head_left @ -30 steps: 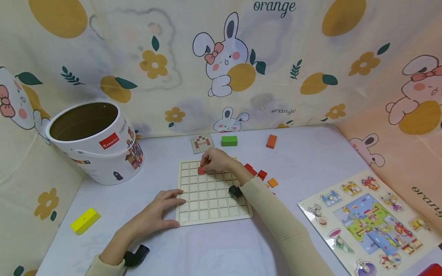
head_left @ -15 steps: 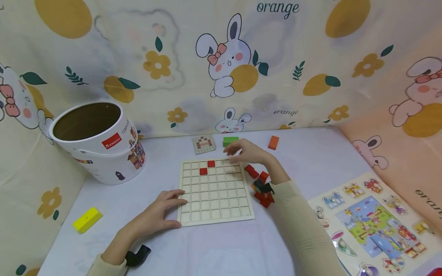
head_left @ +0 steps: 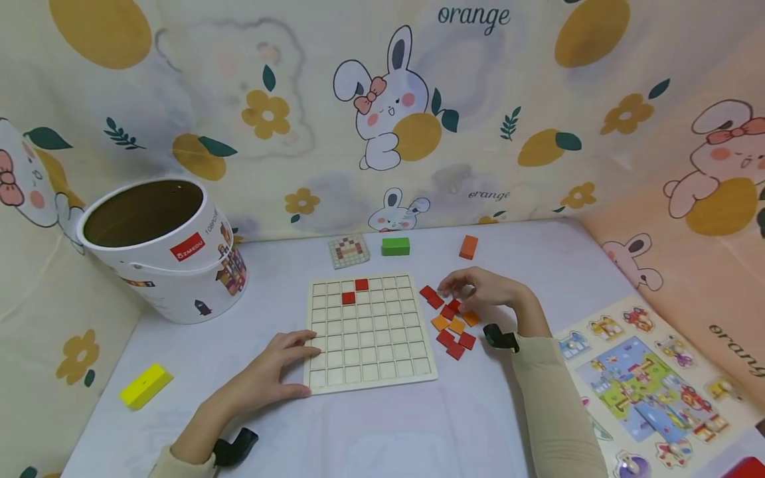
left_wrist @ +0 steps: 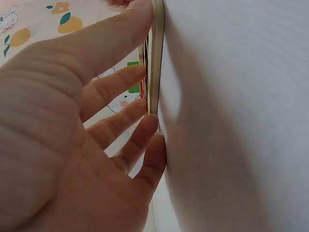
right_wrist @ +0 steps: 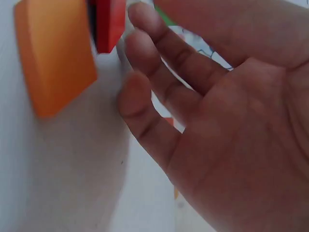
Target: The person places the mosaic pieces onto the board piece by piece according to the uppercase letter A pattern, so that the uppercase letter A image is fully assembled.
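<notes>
A pale wooden grid board [head_left: 382, 345] lies on the table, with a red square tile [head_left: 361, 285] in its far row and another red tile [head_left: 348, 299] one row nearer and one column left. My left hand [head_left: 277, 368] rests at the board's left edge, fingers spread; in the left wrist view its fingertips touch the board's side [left_wrist: 155, 63]. Right of the board my right hand [head_left: 487, 290] hovers over loose red tiles [head_left: 455, 350] and orange tiles [head_left: 457, 326], fingers loosely bent. In the right wrist view, an orange tile [right_wrist: 55, 58] and a red tile [right_wrist: 110, 24] sit beside its fingertips.
Behind the board lie a small pattern card [head_left: 349, 251], a green block [head_left: 396, 246] and an orange block [head_left: 469, 247]. A white bucket [head_left: 191, 285] stands back left, near a yellow block [head_left: 146, 386]. A picture puzzle board [head_left: 633, 345] lies at right, near my right sleeve.
My right hand has let go of the red tile on the board and moved right, over the loose tiles. My left hand stays at the board's edge.
</notes>
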Motion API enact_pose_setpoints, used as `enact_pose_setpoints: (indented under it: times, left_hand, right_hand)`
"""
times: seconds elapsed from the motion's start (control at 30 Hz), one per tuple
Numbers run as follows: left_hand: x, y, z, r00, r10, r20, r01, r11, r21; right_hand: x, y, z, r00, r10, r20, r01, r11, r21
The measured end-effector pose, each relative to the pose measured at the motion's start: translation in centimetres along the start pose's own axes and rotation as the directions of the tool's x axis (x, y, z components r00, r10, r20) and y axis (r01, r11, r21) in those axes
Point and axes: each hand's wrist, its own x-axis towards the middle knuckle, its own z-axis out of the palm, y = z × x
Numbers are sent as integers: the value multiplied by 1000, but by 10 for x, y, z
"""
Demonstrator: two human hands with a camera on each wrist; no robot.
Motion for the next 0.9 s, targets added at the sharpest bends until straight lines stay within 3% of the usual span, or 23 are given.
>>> enact_pose_setpoints:
  times: [0.33, 0.67, 0.9]
  left_hand:
    - [-1, 1, -1, 1000, 4, -5, -4, 1000, 3]
    - [0, 2, -2, 1000, -6, 3, 7, 1000, -10]
    - [-1, 0, 0, 1000, 16, -5, -16, 1000, -12]
  right_hand:
    - [4, 9, 4, 1000, -9, -20, 8, 999, -38]
    - [3, 3, 4, 998, 27, -59, -31, 998, -63]
    - [26, -19, 13, 993, -60, -104, 54, 997, -57]
